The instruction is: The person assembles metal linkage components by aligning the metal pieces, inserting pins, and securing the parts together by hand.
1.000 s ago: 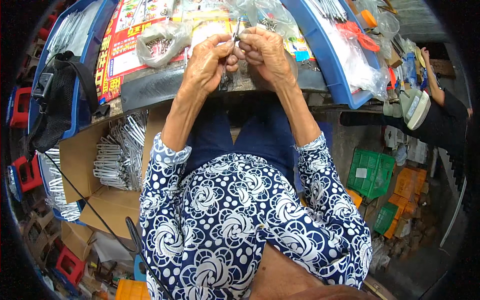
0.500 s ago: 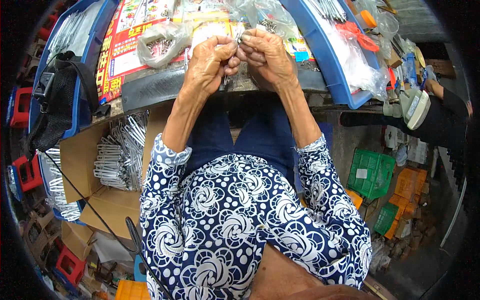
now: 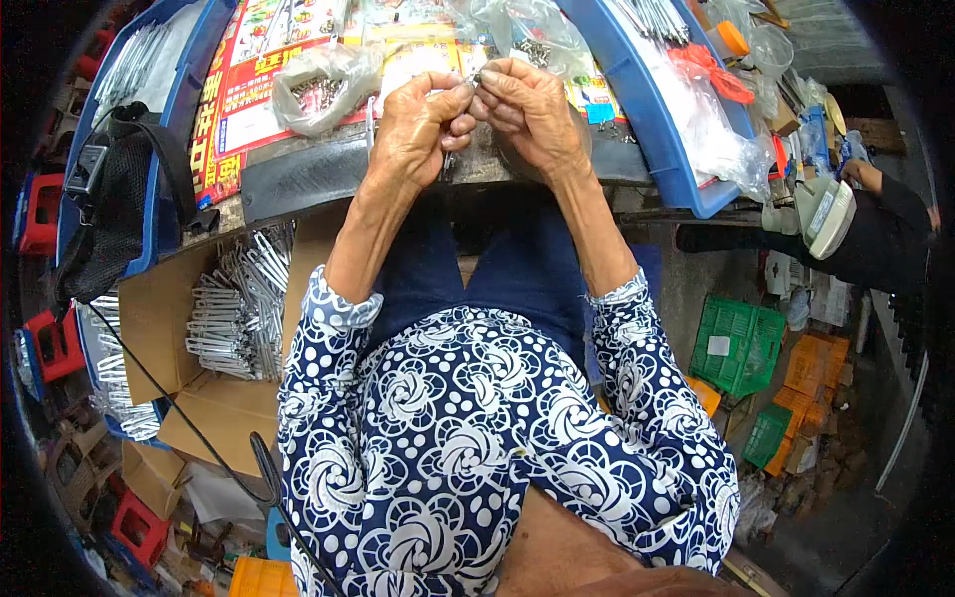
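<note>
My left hand (image 3: 426, 124) and my right hand (image 3: 535, 114) meet over the near edge of the workbench. Fingers and thumb are pinched on both. A tiny dark, shiny part (image 3: 477, 79) shows at the tips of my right hand, touching or almost touching the left fingertips; its kind is too small to tell. What the curled left fingers hold is hidden. Left of my hands lies a clear plastic bag (image 3: 336, 104) with small metal parts in it. Beyond my right hand is another clear bag (image 3: 542, 38) of small dark parts.
Blue trays (image 3: 668, 129) with thin metal rods flank the bench, which is covered by a printed red sheet (image 3: 239, 90). A black strap bag (image 3: 109, 189) hangs at left. Below stands a cardboard box (image 3: 159, 318) of metal hooks. At right, another person's hand (image 3: 861, 175) and green crates (image 3: 736, 343) show.
My hands stay almost in place, with only a slight shift of the fingertips. At the right edge, the other person's hand and arm have moved a little.
</note>
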